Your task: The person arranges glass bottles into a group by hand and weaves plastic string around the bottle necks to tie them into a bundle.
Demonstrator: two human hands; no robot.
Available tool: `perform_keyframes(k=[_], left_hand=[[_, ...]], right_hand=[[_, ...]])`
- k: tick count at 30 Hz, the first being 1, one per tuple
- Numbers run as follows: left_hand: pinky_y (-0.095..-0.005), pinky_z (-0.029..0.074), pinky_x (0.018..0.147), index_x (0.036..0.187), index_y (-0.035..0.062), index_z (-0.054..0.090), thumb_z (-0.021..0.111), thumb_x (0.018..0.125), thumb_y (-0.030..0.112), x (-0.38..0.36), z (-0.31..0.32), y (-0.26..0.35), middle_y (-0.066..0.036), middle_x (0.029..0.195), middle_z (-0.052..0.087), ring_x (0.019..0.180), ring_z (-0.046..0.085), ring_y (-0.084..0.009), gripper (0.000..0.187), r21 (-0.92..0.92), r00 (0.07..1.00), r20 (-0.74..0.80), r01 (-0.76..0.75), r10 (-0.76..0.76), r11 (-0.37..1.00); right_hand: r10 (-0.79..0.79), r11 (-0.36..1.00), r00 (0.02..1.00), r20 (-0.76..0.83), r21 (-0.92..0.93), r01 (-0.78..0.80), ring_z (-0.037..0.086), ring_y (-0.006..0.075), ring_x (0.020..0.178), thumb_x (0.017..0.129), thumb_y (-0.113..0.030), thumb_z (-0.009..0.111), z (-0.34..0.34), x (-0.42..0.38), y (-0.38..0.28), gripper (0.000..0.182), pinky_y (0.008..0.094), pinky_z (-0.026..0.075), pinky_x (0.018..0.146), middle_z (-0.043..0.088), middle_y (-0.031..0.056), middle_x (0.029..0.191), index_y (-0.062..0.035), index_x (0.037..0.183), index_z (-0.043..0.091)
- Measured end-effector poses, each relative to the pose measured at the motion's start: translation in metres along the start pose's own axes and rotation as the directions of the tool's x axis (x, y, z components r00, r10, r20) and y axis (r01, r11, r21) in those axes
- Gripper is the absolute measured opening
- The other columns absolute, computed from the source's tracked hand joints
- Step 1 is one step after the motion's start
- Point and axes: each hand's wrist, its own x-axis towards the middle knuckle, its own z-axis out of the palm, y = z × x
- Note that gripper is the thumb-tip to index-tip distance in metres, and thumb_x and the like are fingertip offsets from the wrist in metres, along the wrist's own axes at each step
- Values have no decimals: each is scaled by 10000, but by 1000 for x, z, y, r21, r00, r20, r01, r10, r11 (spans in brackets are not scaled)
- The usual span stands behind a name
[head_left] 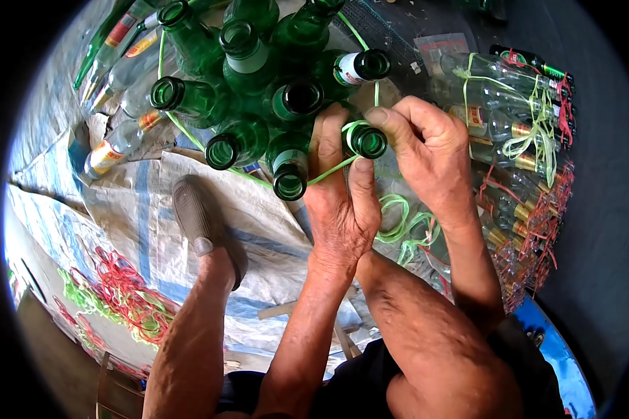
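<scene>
A cluster of upright green glass bottles (241, 77) stands in front of me, open mouths facing up. Light-green plastic string (251, 178) runs around the outer necks and loops over the neck of the nearest right bottle (367, 142). My left hand (339, 209) is closed around that bottle's neck, its fingers behind and its thumb in front by the string. On the other side, my right hand (433, 150) is pinched on the string beside the same neck; its fingertips are partly hidden.
Tied bundles of clear bottles (500, 105) lie at the right. Loose clear bottles (119, 146) lie at the upper left. Red and green string (122, 293) is heaped at the lower left, and a green coil (405, 223) lies below my right hand. My shoe (203, 216) rests on a woven sheet (258, 216).
</scene>
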Motion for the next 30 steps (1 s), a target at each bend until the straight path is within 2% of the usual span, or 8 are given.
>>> perform_keyframes(k=[7,10,15,20,21,24,26,30], left_hand=[[-378,452,1129,1535,-69,502,547,1148,309,-1,3,6,-210,1467,612,1316,591,-260,543,23,999,-16,36,-36,999],[-445,465,1110,1457,-100,561,596,1107,201,-2,8,4,-254,1392,646,1249,627,-375,463,-3,996,-81,26,-27,1000],[-332,513,985,1573,-87,451,523,1161,290,-2,5,11,-176,1333,672,1123,638,-203,563,103,998,-34,47,-44,994],[-335,533,889,1547,-90,474,523,1150,215,-11,5,8,-213,1380,656,972,650,-219,503,164,996,-48,84,-77,983],[-336,534,892,1549,-88,471,518,1146,193,-12,6,5,-218,1389,651,973,652,-223,494,176,998,-52,43,-34,984],[-368,517,988,1553,-94,441,516,1115,105,-21,3,11,-246,1416,623,1103,647,-272,487,180,996,-31,83,-78,980],[-416,502,1071,1591,-112,382,548,1100,77,-27,5,18,-300,1445,589,1232,643,-352,552,83,990,-37,142,-139,986],[-397,525,1030,1503,-109,480,552,1084,43,-42,10,30,-254,1386,626,1171,652,-288,452,15,958,-140,255,-250,967]], right_hand=[[15,998,1000,-23,57,-14,447,61,607,1070,-149,687,-1,-26,5,232,298,379,524,528,26,642,-1,895,646],[77,984,996,-44,167,-68,448,64,611,1075,-147,676,7,-39,9,211,298,382,528,524,24,652,-5,922,647],[93,970,995,-44,230,-80,451,87,613,1087,-158,650,14,-54,13,177,302,405,547,532,22,675,-13,986,663],[92,969,996,-19,231,-85,494,105,639,1085,-140,642,12,-65,15,158,304,436,574,581,41,725,-8,1002,667],[95,969,995,-17,232,-88,504,109,646,1084,-138,643,14,-67,15,156,305,443,581,590,48,735,-6,1004,666],[86,976,996,5,199,-85,559,160,658,1076,-121,643,15,-72,15,137,326,482,611,633,88,769,-2,1011,663],[60,982,998,15,176,-61,584,185,659,1073,-112,643,15,-76,17,126,335,494,619,647,105,779,-1,1016,661],[55,983,995,81,170,-68,647,264,672,1035,-54,644,13,-83,19,67,367,513,629,652,159,800,2,1000,654]])
